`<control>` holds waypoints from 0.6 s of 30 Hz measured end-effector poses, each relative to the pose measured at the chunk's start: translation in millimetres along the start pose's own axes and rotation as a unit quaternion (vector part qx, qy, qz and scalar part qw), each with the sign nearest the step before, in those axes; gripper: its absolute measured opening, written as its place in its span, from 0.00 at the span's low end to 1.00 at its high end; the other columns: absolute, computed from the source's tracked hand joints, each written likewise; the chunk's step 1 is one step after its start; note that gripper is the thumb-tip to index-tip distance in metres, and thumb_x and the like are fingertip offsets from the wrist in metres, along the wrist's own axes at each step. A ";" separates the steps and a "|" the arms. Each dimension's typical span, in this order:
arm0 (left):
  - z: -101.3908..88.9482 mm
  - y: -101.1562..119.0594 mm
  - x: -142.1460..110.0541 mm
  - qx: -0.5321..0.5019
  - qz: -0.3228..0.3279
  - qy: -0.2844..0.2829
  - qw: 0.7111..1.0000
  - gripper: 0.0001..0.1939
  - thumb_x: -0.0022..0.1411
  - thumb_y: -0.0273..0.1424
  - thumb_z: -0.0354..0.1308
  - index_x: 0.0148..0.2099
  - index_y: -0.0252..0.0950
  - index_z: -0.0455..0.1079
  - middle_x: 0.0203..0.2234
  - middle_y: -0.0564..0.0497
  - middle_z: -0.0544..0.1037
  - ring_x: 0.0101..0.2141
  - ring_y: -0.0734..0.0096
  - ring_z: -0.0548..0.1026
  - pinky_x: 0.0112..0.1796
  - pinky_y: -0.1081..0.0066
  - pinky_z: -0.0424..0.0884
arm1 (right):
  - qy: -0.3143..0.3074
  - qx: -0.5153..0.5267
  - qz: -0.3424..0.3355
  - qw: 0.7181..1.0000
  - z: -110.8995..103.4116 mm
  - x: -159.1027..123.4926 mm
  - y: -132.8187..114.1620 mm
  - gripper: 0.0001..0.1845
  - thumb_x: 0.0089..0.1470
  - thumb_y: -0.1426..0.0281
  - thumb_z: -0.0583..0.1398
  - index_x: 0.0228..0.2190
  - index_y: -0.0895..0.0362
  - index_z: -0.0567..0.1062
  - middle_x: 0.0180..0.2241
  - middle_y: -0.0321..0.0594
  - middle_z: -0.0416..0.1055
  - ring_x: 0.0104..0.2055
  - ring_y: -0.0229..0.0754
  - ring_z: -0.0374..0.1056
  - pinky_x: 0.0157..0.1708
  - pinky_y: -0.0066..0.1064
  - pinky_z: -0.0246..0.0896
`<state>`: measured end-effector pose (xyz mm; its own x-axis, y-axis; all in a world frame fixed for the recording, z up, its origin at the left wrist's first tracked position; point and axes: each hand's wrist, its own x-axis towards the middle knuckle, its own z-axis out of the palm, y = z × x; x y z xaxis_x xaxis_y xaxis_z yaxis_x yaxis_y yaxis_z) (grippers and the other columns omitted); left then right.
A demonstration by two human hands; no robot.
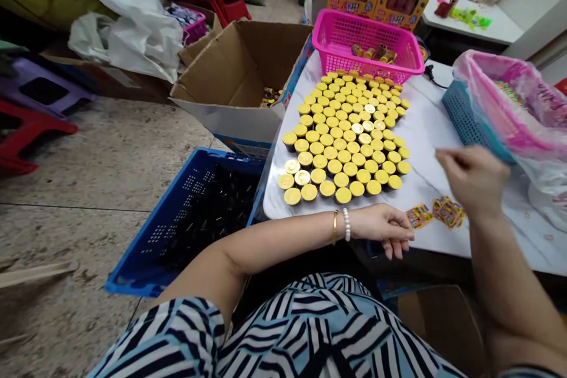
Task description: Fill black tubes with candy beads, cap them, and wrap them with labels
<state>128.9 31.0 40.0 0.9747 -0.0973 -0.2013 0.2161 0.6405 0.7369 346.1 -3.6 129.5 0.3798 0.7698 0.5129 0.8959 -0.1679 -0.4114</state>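
Note:
Several small jars with yellow lids (345, 136) stand packed together on a white marble table (425, 130). My left hand (385, 227) rests on the table's near edge, fingers curled loosely, just left of some small yellow sticker sheets (436, 212). It wears a gold bangle and a pearl bracelet. My right hand (472, 180) hovers blurred above the stickers, fingers pinched together; I cannot tell whether it holds anything.
A pink basket (367, 41) with a few jars sits behind the lids. A pink basket in a plastic bag (514, 100) and a blue basket (465, 118) lie at right. An open cardboard box (239, 77) and a blue crate (190, 218) stand on the floor left.

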 end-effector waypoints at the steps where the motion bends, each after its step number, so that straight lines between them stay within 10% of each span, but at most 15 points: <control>1: 1.6 -0.7 -0.1 0.008 0.007 0.013 1.000 0.24 0.56 0.45 0.77 0.38 0.31 0.72 0.27 0.49 0.81 0.24 0.70 0.81 0.26 0.72 0.78 | 0.005 -0.015 0.005 1.000 -4.6 -41.0 6.5 0.14 0.59 0.60 0.69 0.35 0.58 0.88 0.29 0.42 0.79 0.32 0.36 0.70 0.39 0.32 0.61; 6: 9.0 0.8 -2.4 0.038 0.051 0.078 0.995 0.17 0.64 0.38 0.71 0.39 0.30 0.71 0.28 0.49 0.80 0.23 0.75 0.80 0.23 0.77 0.73 | 0.025 -0.017 0.026 0.999 16.7 -162.1 23.7 0.13 0.61 0.58 0.68 0.36 0.54 0.87 0.27 0.37 0.76 0.30 0.40 0.68 0.38 0.34 0.63; 13: 34.9 -8.4 -20.2 0.051 0.189 0.339 0.920 0.25 0.60 0.49 0.71 0.43 0.31 0.72 0.30 0.53 0.78 0.21 0.82 0.72 0.18 0.81 0.64 | 0.100 0.026 -0.045 0.994 17.4 -159.3 12.5 0.06 0.60 0.64 0.69 0.39 0.48 0.87 0.32 0.36 0.79 0.34 0.41 0.71 0.45 0.38 0.66; 18: 43.1 -20.2 -45.6 0.087 0.225 0.344 0.907 0.27 0.54 0.48 0.75 0.43 0.30 0.75 0.29 0.53 0.78 0.23 0.83 0.70 0.22 0.81 0.63 | 0.056 0.069 -0.094 0.992 14.1 -167.6 -24.5 0.09 0.55 0.65 0.72 0.40 0.43 0.87 0.27 0.36 0.74 0.31 0.40 0.67 0.40 0.36 0.66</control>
<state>82.6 -10.3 62.2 0.7127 0.6817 -0.1655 -0.1316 0.3616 0.9230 257.2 -119.8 43.0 0.2395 0.7046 0.6679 0.9160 0.0640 -0.3960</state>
